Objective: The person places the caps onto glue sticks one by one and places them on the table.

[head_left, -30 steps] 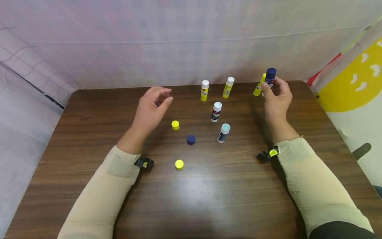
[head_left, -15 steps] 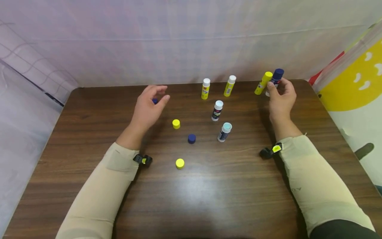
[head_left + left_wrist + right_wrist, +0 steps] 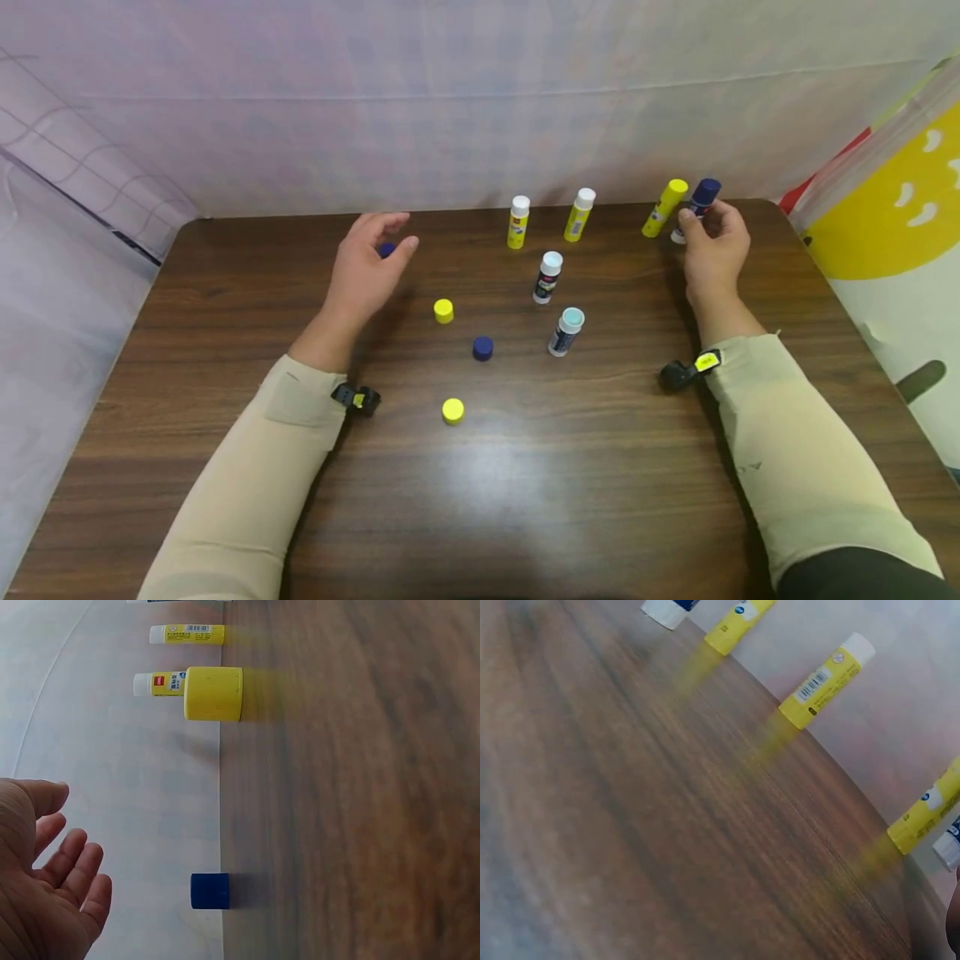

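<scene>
At the table's back right, my right hand (image 3: 716,258) holds a glue stick with a dark blue cap (image 3: 703,195) between thumb and fingers. Close to its left stands a yellow glue stick with a yellow cap (image 3: 664,208). My left hand (image 3: 362,271) hovers over the back left with loosely bent fingers and nothing in them. Beyond its fingers sits a blue cap (image 3: 386,250), seen whole as a blue cap (image 3: 210,891) in the left wrist view. Nearer the middle lie a yellow cap (image 3: 443,311), another blue cap (image 3: 482,348) and a second yellow cap (image 3: 452,411).
Two uncapped yellow glue sticks with white tops, a left one (image 3: 518,222) and a right one (image 3: 579,215), stand along the back edge. Two uncapped dark-labelled ones, a rear one (image 3: 547,277) and a front one (image 3: 566,332), stand before them. A curtain (image 3: 450,108) hangs behind the table.
My right hand has moved slightly right with the blue-capped glue stick, now beside the yellow-capped one instead of overlapping it. My left hand has drifted left, uncovering the blue cap behind it.
</scene>
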{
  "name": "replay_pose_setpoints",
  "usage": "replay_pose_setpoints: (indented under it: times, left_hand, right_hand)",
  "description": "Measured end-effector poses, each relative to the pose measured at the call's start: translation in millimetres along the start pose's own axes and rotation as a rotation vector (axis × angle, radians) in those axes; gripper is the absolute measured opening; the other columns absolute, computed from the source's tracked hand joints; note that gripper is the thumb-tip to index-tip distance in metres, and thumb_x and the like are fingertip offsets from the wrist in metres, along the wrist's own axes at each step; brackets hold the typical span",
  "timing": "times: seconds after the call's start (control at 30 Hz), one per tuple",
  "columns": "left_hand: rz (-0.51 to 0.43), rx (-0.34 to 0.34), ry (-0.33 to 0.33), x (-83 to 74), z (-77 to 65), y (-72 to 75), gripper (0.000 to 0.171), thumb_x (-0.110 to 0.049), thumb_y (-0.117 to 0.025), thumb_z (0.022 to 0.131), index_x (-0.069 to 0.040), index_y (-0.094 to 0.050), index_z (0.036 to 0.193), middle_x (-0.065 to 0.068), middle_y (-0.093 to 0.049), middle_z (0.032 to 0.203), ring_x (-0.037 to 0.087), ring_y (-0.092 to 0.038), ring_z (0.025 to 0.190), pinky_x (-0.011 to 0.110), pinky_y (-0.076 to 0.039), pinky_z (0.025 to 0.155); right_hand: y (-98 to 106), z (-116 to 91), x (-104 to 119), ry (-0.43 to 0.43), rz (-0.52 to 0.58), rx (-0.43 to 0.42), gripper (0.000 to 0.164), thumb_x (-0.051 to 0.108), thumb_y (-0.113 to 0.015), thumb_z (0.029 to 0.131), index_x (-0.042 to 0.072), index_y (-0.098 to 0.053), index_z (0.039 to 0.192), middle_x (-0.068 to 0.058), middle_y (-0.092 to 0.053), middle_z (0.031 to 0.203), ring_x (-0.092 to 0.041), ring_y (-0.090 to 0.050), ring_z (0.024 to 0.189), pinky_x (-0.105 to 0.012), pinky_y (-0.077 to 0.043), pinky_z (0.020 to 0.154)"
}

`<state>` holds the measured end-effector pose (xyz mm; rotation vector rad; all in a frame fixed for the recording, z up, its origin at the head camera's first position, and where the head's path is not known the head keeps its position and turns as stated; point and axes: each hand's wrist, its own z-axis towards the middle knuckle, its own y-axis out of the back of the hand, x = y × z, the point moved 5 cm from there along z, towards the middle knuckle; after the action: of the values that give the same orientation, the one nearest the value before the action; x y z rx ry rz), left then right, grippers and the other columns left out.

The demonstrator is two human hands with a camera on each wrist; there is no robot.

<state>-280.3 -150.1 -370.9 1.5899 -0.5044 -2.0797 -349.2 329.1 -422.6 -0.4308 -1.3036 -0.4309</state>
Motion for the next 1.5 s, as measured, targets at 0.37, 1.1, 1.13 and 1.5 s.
replay_pose_setpoints:
  times: [0.37, 1.1, 1.13, 1.5]
  left_hand:
    - [-0.012, 0.011, 0.060, 12.7, 2.6, 3.7, 0.044, -0.027, -0.068, 0.102, -0.011, -0.061, 0.143, 0.010, -0.055, 0.144, 0.026, -0.054, 0.137, 0.043, -0.044, 0.119]
    - [-0.116, 0.040, 0.320, 48.4, 13.4, 11.3, 0.052, -0.028, -0.067, 0.103, -0.010, -0.052, 0.149, 0.014, -0.053, 0.154, 0.031, -0.047, 0.144, 0.048, -0.040, 0.122]
    - [-0.120, 0.045, 0.334, 48.7, 14.2, 11.4, 0.052, -0.028, -0.067, 0.103, -0.010, -0.052, 0.150, 0.014, -0.053, 0.154, 0.031, -0.047, 0.145, 0.048, -0.040, 0.122]
    - [-0.176, 0.131, 0.424, 60.5, 18.3, 2.3, 0.056, -0.027, -0.067, 0.103, -0.012, -0.048, 0.153, 0.013, -0.048, 0.158, 0.031, -0.044, 0.146, 0.046, -0.044, 0.119]
  right_hand:
    - [0, 6, -6, -0.040, -0.059, 0.040, 0.019, 0.009, -0.077, 0.093, 0.017, -0.072, 0.109, 0.009, -0.066, 0.099, -0.006, -0.059, 0.095, -0.020, -0.049, 0.085]
    - [0, 10, -10, -0.103, -0.092, 0.062, 0.019, 0.012, -0.079, 0.092, 0.020, -0.070, 0.106, 0.008, -0.063, 0.099, -0.006, -0.058, 0.094, -0.014, -0.050, 0.076]
    - [-1, 10, -9, -0.105, -0.094, 0.063, 0.019, 0.012, -0.079, 0.092, 0.020, -0.070, 0.106, 0.009, -0.063, 0.099, -0.006, -0.058, 0.094, -0.014, -0.050, 0.076]
    - [2, 7, -11, -0.145, -0.178, 0.093, 0.025, 0.019, -0.078, 0.094, 0.018, -0.069, 0.117, 0.011, -0.063, 0.104, -0.005, -0.057, 0.100, -0.016, -0.049, 0.081]
